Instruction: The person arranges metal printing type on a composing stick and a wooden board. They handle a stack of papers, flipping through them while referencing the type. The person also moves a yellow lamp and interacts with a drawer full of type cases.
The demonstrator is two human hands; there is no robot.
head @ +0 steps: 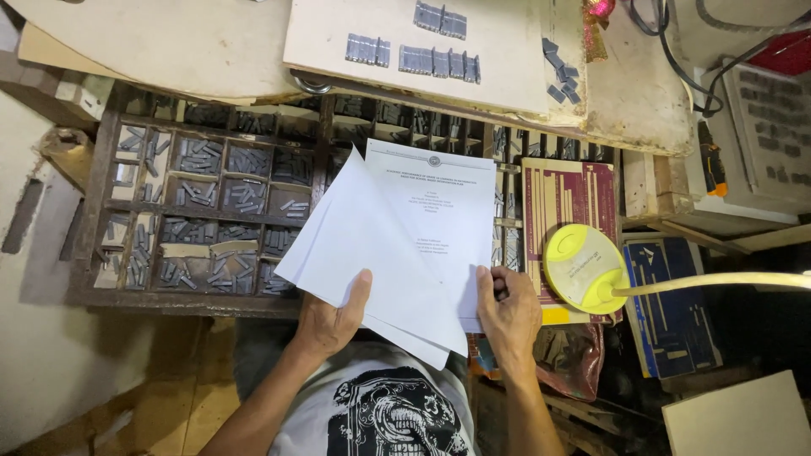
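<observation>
Type case (110,211) beneath held papers (397,245)

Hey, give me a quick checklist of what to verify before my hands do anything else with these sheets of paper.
1. Left hand gripping the blank sheets: ok.
2. Right hand pinching the printed page: ok.
3. Sheets squared into one stack: not ok, fanned apart.
4. Type case compartments below unobstructed: not ok, paper covers some.
5. Yellow lamp apart from the paper: ok.
6. Number of sheets: cannot tell.
</observation>
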